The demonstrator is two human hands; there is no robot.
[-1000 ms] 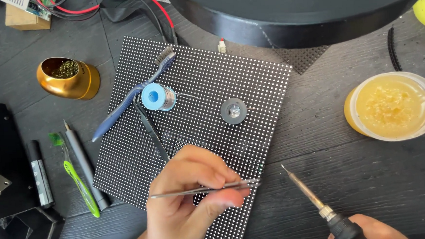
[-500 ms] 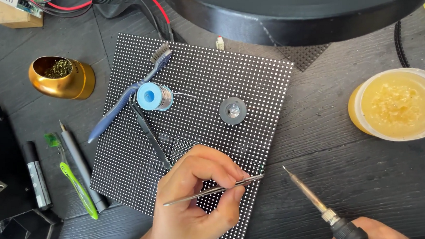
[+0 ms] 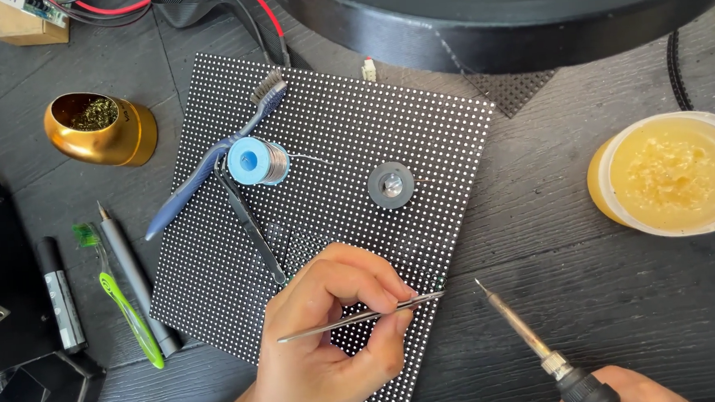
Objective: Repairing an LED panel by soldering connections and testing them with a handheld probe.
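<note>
Electronics workbench, soldering iron [image 3: 536,348], solder spool [image 3: 257,160], flux tub [image 3: 672,173], LED panel [image 3: 321,129]

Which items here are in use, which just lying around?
In use: left hand pinching tweezers over dotted black panel; right hand holding soldering iron.
Lying about: solder spool, blue toothbrush, gold tip-cleaner pot, flux tub, green toothbrush.

Your right hand [image 3: 628,387] is mostly cut off by the bottom edge, hiding its grip on the soldering iron [image 3: 537,351]. Your left hand [image 3: 328,341] covers part of the dotted panel [image 3: 330,145].
</note>
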